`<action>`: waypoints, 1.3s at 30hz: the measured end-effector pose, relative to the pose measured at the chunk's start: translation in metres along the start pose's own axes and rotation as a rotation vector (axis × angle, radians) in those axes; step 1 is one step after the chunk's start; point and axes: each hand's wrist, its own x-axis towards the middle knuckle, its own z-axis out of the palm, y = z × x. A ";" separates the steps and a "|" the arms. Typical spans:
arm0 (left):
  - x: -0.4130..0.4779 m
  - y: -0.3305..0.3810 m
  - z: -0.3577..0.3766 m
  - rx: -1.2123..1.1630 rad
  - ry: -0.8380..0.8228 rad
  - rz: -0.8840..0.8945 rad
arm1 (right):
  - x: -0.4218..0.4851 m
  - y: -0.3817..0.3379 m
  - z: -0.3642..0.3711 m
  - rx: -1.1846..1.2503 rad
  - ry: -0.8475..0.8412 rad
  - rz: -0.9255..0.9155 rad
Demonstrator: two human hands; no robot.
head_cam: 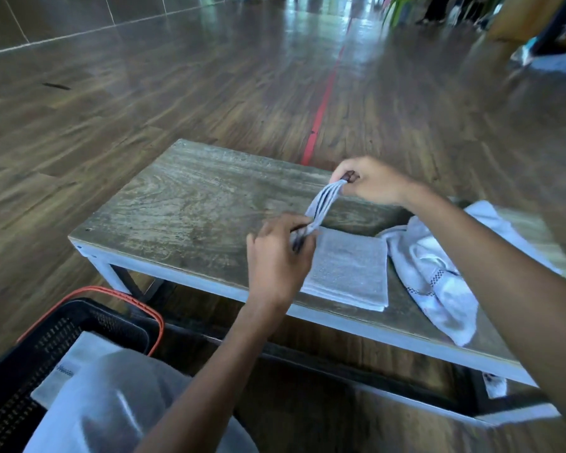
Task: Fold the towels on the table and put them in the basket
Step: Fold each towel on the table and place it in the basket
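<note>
A grey towel (350,269) lies partly folded on the low wooden table (183,204), its far edge lifted. My left hand (278,259) pinches the near end of that raised edge. My right hand (370,181) pinches the far end, so the striped edge stretches between them above the table. A crumpled white towel (435,282) with a black checked band lies to the right on the table. The black basket (62,328) with an orange handle stands on the floor at lower left and holds a folded grey towel (79,361).
My knee in light fabric (111,403) covers part of the basket. More white cloth (490,217) lies behind my right forearm. Wooden floor with a red line (321,106) stretches beyond the table. Furniture and people stand far back at the upper right.
</note>
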 end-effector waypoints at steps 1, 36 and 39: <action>-0.005 0.007 0.012 0.025 -0.023 0.053 | -0.007 0.014 0.000 0.020 -0.006 0.014; 0.095 -0.034 0.070 0.358 -1.175 -0.171 | -0.036 0.079 0.057 0.169 -0.142 0.232; 0.093 -0.041 0.055 0.135 -1.128 -0.286 | -0.036 0.063 0.062 0.361 -0.042 0.166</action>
